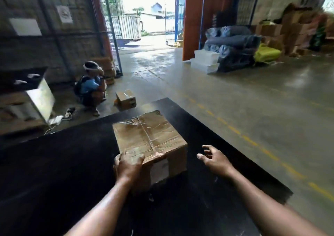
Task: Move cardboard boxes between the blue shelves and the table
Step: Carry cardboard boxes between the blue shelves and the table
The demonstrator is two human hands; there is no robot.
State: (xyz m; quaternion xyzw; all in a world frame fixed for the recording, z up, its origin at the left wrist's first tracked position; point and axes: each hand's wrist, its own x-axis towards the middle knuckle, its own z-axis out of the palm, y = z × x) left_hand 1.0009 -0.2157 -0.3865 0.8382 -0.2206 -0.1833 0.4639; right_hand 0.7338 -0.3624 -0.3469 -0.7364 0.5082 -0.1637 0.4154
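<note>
Finding: the taped cardboard box (150,141) sits on the black worktop (72,163). Your left hand (128,167) grips its near corner, fingers curled round the top edge; your right hand (215,159) hovers beside it, apart, fingers spread, holding nothing. Risk: lifting by that one corner could tilt the box and let it slip

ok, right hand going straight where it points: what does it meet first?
Probably the right side of the box. The right hand is open, fingers aimed at it, with bare table between. Depth is unclear, so it might pass over the top.
</note>
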